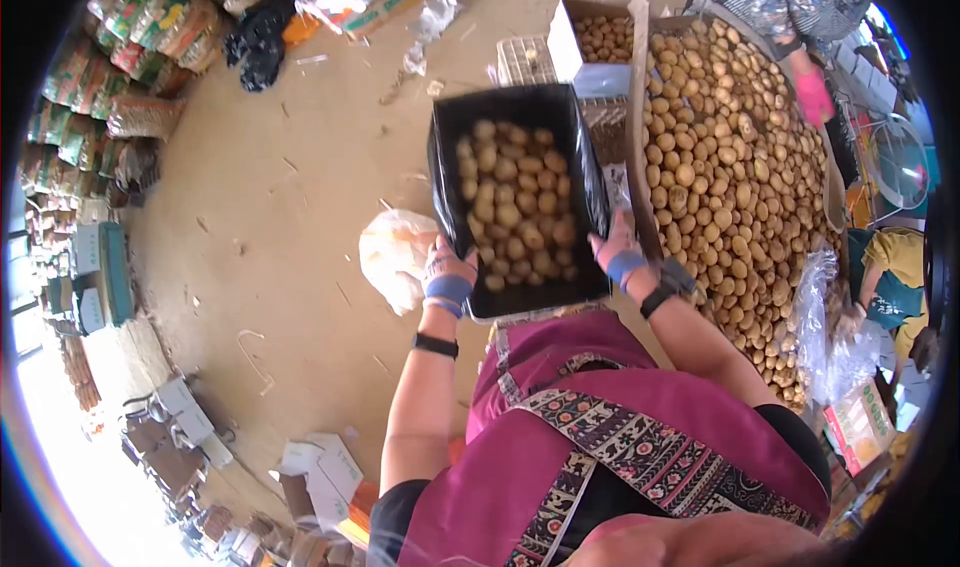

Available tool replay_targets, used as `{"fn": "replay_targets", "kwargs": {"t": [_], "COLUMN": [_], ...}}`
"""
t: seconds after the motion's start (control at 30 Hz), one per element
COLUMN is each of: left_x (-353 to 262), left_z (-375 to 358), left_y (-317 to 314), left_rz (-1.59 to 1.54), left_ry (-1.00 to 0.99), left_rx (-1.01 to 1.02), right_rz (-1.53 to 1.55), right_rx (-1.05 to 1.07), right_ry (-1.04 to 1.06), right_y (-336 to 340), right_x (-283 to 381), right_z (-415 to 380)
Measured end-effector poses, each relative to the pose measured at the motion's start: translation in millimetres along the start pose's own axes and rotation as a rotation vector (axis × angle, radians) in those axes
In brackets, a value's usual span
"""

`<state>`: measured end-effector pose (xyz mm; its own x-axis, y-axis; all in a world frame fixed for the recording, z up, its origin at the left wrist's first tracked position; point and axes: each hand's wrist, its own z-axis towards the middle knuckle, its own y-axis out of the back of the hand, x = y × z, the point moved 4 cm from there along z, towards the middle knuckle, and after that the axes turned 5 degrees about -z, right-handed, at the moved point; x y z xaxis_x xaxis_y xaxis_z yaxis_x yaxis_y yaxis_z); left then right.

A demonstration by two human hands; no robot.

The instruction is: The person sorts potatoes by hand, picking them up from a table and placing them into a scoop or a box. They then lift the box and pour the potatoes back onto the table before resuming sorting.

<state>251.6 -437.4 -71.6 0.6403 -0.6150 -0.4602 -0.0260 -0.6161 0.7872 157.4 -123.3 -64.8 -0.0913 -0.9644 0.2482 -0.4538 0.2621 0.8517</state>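
Observation:
A box (440,157) lined with black plastic is held up in front of my waist. Tan, oval produce that looks like potatoes (515,192) lies inside it, slightly blurred. My left hand (450,273) is closed on the near left edge of the box, and my right hand (620,252) grips its near right side. Both hands wear pale gloves with blue cuffs. Just left of my left hand is a white plastic bag (393,257) on the floor. A large heap of the same produce (735,167) fills a wide bin to the right.
Beyond the box stand a plastic crate (525,62) and an open carton (568,52) of produce. Filled sacks (175,22) are stacked at far left. Across the heap, one person has a pink glove (813,97); another wears yellow (897,257). Clear plastic (818,307) lies at right.

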Motion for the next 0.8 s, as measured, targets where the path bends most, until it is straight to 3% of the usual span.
{"fn": "replay_targets", "kwargs": {"t": [0.07,0.1,0.13,0.2,0.27,0.33,0.37,0.43,0.47,0.73,0.8], "left_x": [25,25,23,18,10,28,4,12,14,17,23], "left_z": [27,36,45,42,31,24,7,-3,-4,16,15], "left_y": [-27,-27,-21,-5,3,-24,1,-16,-20,-14,-22], "left_rz": [-0.34,-0.286,-0.336,-0.447,-0.412,-0.55,-0.425,-0.493,-0.578,-0.782,-0.812], "left_ry": [0.027,0.017,0.041,0.011,0.045,0.011,-0.025,-0.016,0.022,0.064,0.019], "left_rx": [-0.116,-0.233,-0.154,-0.143,-0.122,-0.174,-0.201,-0.232,-0.232,-0.118,-0.143], "right_rz": [0.02,0.062,0.106,0.071,0.167,-0.019,-0.284,-0.741,-0.736,-0.82,-0.641], "right_rx": [-0.122,-0.288,-0.443,-0.503,-0.353,0.163,0.304,0.574,0.579,0.205,-0.071], "right_ry": [-0.009,0.146,0.305,0.622,0.828,0.963,0.918,0.831,0.827,0.859,0.742], "right_y": [12,28,45,70,61,15,-19,-61,-62,-47,-31], "right_x": [8,22,39,77,113,140,142,148,151,172,181], "right_z": [9,7,0,-14,-20,-12,-5,11,21,92,125]}}
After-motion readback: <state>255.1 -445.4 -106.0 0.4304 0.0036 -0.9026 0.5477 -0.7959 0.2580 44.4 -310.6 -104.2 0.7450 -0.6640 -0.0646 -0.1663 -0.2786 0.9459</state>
